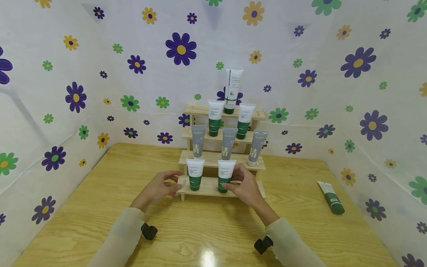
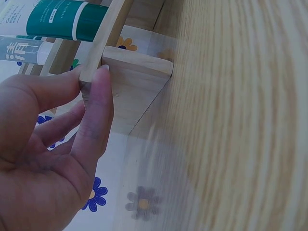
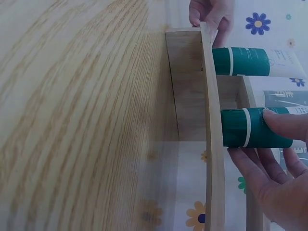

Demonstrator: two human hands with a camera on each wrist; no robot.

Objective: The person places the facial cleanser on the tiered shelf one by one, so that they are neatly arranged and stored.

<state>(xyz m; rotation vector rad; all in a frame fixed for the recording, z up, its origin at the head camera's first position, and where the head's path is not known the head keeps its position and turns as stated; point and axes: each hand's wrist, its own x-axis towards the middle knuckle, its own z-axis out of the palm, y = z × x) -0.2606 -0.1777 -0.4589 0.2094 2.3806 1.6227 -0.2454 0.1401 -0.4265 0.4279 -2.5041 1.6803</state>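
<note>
A tiered wooden display rack (image 1: 207, 191) stands on the table with tubes upright on its steps. My right hand (image 1: 246, 185) grips a white and green tube (image 1: 226, 172) on the lowest step; thumb and fingers lie on its green lower part in the right wrist view. Left of it on that step is a matching tube (image 1: 195, 173). My left hand (image 1: 161, 188) pinches the left end of the lowest step between thumb and fingers, as the left wrist view shows.
Three grey tubes (image 1: 229, 142) stand on the second step. Above are two white and green tubes (image 1: 245, 118), and a taller white tube (image 1: 233, 89) tops the rack. Another green and white tube (image 1: 331, 198) lies at the table's right. Flowered cloth (image 1: 150, 92) surrounds the table.
</note>
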